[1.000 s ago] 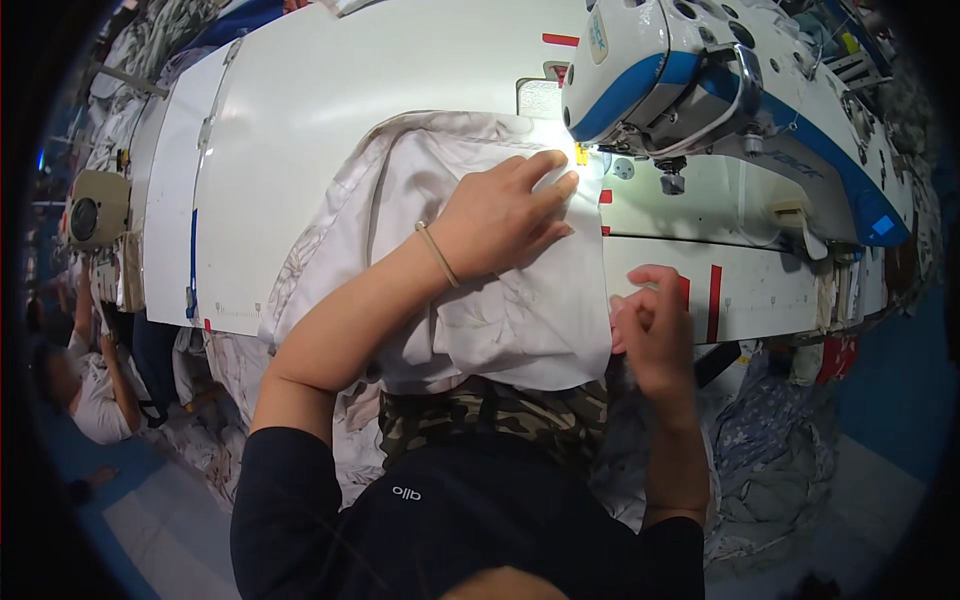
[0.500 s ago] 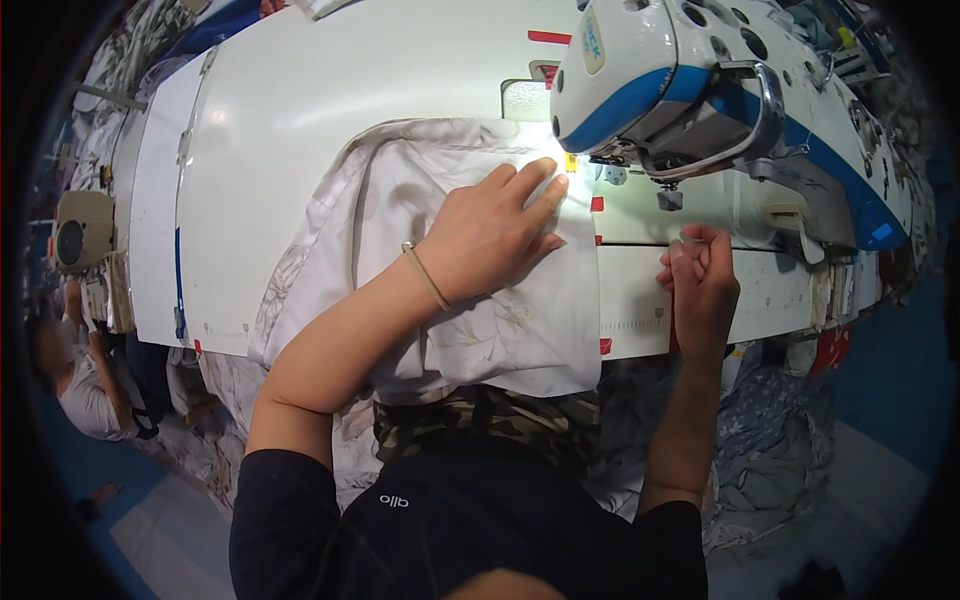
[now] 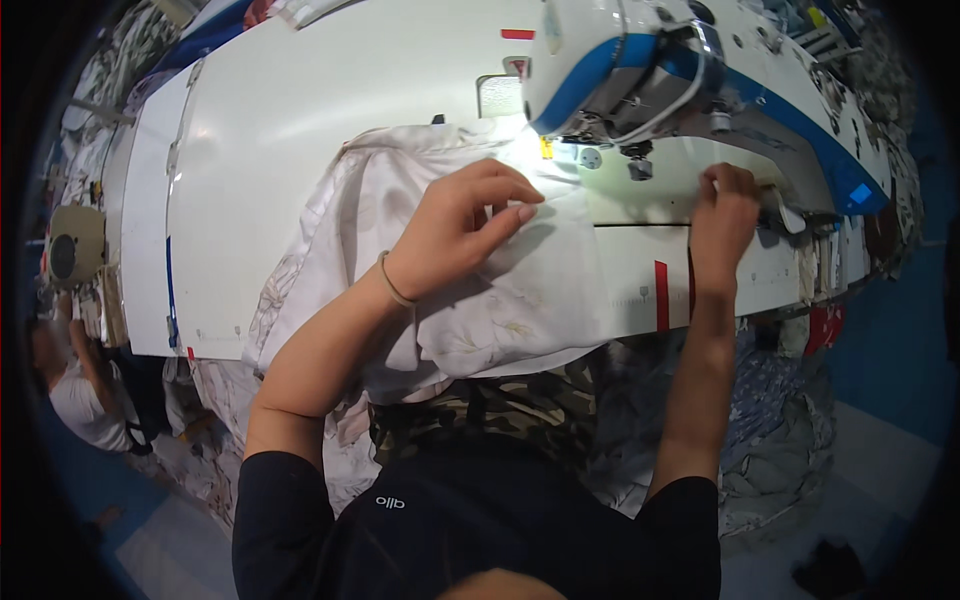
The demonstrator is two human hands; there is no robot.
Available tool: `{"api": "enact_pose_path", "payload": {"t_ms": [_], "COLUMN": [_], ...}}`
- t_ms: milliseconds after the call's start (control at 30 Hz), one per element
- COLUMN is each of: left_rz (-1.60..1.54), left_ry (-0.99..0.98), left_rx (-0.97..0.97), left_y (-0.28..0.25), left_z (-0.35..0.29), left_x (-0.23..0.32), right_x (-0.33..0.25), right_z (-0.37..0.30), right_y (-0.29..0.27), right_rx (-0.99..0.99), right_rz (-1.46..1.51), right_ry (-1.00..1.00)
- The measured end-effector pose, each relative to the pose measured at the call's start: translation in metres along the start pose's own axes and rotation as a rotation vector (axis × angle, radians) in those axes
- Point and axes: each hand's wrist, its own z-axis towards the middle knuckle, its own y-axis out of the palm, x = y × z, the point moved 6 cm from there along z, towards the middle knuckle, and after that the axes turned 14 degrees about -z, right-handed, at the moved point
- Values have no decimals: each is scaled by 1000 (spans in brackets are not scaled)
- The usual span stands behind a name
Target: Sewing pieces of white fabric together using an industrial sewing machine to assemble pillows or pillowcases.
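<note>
White floral fabric [image 3: 480, 330] lies under the needle area of a white and blue sewing machine [image 3: 640, 85] and spreads toward my lap. My left hand [image 3: 465, 215] is over the fabric, left of the lit presser foot area. Its thumb and index finger are apart with nothing between them, while the other fingers curl. Off the fabric, my right hand [image 3: 727, 205] is at the right part of the machine bed, below the machine's arm. Its fingers are bent together, and whatever they may hold is hidden.
The white sewing table [image 3: 260, 150] extends to the left. A red tape strip [image 3: 661, 295] marks its front right part. Patterned cloth [image 3: 770, 440] is heaped below on the right. Another person [image 3: 85, 385] is at the far left, near a beige machine part [image 3: 78, 245].
My left hand has drawn back from the presser foot. My right hand has moved right and farther from me. The fabric's right edge now covers red marks on the table, and the view has shifted slightly.
</note>
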Motion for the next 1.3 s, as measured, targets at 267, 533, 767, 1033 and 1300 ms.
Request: {"api": "enact_pose_path", "payload": {"t_ms": [267,533,767,1033,1300], "left_rz": [-438,-263,-122,-86,776], "left_ry": [159,-273,-412,-447,56], "left_rx": [-252,-389,-137,-116,434], "left_y": [4,-10,-69,-77,-110], "left_z": [-5,-14,-12,-16,-13], "left_x": [38,9,-9,-10,42], "right_x": [-60,-102,-82,-80,-61], "right_z": [-47,-32,-7,-2,34], "right_y": [-97,-82,-9,10,62], "right_rx": [-156,-491,-676,-740,-594], "right_rz": [603,887,863,913,413], "right_ry": [-204,-307,-74,-43,-342]}}
